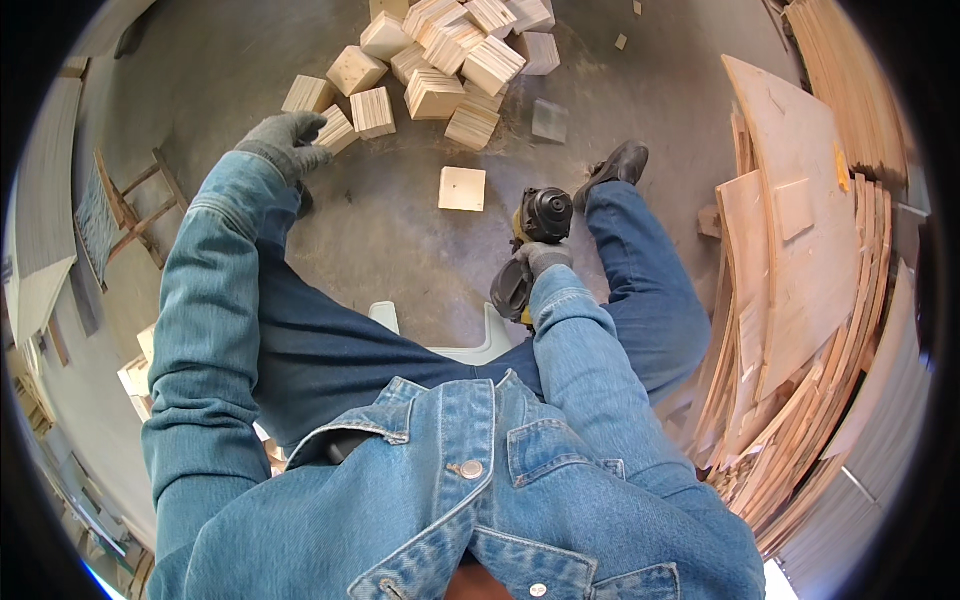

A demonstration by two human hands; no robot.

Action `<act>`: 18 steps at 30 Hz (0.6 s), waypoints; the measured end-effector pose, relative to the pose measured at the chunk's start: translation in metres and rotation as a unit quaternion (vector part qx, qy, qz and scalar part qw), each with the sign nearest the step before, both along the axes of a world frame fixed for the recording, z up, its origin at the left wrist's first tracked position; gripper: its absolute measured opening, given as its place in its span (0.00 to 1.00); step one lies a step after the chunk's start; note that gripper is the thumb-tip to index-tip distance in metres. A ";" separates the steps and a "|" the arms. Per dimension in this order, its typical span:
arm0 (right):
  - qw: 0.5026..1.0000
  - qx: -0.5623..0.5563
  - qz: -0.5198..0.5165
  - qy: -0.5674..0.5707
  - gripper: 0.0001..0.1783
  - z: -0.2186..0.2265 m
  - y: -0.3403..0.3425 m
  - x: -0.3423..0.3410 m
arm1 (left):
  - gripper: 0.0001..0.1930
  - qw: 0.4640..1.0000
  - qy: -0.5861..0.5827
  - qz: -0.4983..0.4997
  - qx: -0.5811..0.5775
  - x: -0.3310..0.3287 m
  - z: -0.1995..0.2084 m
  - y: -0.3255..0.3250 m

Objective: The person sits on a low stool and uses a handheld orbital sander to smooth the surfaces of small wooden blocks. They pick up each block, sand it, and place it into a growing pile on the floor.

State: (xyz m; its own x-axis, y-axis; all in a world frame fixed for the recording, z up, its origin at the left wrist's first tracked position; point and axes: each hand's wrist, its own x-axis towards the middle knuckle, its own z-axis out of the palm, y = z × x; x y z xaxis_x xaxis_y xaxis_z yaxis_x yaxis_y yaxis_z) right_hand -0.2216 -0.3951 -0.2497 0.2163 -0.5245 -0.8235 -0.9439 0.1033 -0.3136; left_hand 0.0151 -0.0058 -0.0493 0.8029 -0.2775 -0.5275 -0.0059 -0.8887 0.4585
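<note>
My right hand [545, 258], in a grey glove, is closed round the handle of a black and yellow cordless drill or driver [547, 213]; its exact kind I cannot tell. A bulky black base shows below the grip. My left hand [287, 146], also gloved, is out to the left with its fingers apart and nothing visible in it. Its fingertips are close to a layered plywood block [337, 130]; whether they touch it I cannot tell. On the floor between my feet lies a square pale wood piece [462, 189] with a small dark mark near its middle.
A heap of plywood blocks [435, 95] lies ahead, with a grey square [550, 121] beside it. Large plywood sheets [810, 230] lean and stack at the right. A wooden frame [135, 205] stands at the left. A pale green seat [480, 352] shows beneath me.
</note>
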 end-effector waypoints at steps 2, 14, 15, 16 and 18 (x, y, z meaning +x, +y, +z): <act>1.000 0.008 0.018 0.022 0.05 -0.001 0.006 0.005 | 0.30 0.999 0.006 -0.032 0.037 0.002 -0.008 -0.001; 0.993 0.053 0.018 0.104 0.03 0.014 -0.007 0.029 | 0.42 0.961 0.049 -0.194 0.192 -0.015 -0.121 -0.100; 0.993 0.051 0.022 0.106 0.03 0.011 -0.009 0.028 | 0.43 0.959 0.037 -0.210 0.185 -0.022 -0.139 -0.110; 0.993 0.047 0.027 0.107 0.03 0.008 -0.011 0.027 | 0.47 0.964 0.044 -0.204 0.167 -0.030 -0.157 -0.122; 0.995 0.032 0.000 0.099 0.04 -0.008 -0.013 0.018 | 0.50 0.968 0.045 -0.208 0.137 -0.045 -0.177 -0.148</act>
